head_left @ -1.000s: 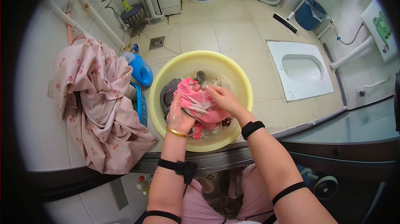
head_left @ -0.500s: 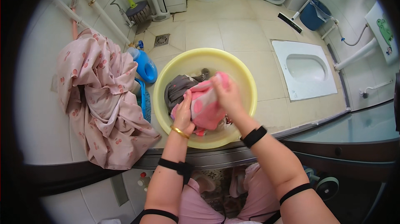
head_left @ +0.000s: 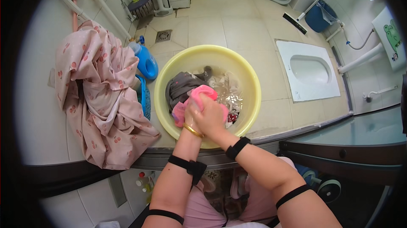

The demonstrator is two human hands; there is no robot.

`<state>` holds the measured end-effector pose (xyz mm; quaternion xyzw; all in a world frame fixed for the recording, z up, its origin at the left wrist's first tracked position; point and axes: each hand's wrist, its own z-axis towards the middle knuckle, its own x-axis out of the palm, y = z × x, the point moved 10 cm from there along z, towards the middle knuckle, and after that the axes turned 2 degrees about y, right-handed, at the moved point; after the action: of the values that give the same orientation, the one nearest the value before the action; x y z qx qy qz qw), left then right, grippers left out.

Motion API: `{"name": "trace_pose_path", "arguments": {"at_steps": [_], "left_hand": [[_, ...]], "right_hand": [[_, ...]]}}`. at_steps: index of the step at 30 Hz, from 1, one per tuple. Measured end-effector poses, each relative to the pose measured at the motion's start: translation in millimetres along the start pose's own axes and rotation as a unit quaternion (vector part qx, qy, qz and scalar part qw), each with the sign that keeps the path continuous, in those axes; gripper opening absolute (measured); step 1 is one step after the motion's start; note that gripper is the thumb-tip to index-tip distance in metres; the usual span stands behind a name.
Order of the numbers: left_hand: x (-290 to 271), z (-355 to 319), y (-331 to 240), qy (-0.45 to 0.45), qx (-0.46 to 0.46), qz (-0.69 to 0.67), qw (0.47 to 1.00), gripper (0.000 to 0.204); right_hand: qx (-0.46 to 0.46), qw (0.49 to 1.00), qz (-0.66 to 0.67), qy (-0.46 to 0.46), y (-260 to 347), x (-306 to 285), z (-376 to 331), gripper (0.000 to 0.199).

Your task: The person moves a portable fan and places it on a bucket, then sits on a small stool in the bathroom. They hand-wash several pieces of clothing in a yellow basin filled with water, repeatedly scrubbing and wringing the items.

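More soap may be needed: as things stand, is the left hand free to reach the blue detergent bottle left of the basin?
Probably not at once: the left hand is clasped with the right hand around the pink cloth. The blue bottle itself stands unobstructed beside the yellow basin.

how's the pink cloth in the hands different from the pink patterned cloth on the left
The pink cloth is bright plain pink, bunched small between both hands over the yellow basin, and looks wet. The patterned cloth is pale pink with small red motifs, much larger, spread in loose folds outside the basin, untouched. Both are crumpled pink fabric.
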<state>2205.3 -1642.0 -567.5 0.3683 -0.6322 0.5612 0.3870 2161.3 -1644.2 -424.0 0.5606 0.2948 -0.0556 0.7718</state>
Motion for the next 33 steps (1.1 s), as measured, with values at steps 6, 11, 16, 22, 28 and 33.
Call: {"name": "trace_pose_path", "arguments": {"at_steps": [6,11,16,22,28,33], "left_hand": [[-20.0,-3.8,17.0,-0.26,0.021,0.004,0.965,0.044],[58.1,8.0,11.8,0.05,-0.002,-0.067,0.997,0.05],[95.2,-15.8,-15.9,-0.119,-0.083,-0.098,0.985,0.046],[53.6,-26.0,-25.2,-0.18,-0.05,0.058,0.981,0.043],[-10.1,-26.4,-28.3,-0.105,0.051,0.637,0.762,0.039],[50.0,-0.2,40.4,-0.225,-0.015,-0.083,0.971,0.041]], "right_hand": [[0.105,0.993,-0.046,-0.021,-48.1,-7.3,3.7,0.031],[0.08,0.996,-0.035,-0.005,-69.3,-6.9,17.1,0.032],[0.185,0.959,0.205,0.06,-157.9,-42.3,44.1,0.039],[0.272,0.817,0.469,0.194,-115.3,-43.6,35.4,0.033],[-0.057,0.99,0.07,0.104,33.0,8.8,-23.2,0.029],[0.025,0.988,0.092,-0.124,-42.1,-40.0,5.1,0.025]]}}
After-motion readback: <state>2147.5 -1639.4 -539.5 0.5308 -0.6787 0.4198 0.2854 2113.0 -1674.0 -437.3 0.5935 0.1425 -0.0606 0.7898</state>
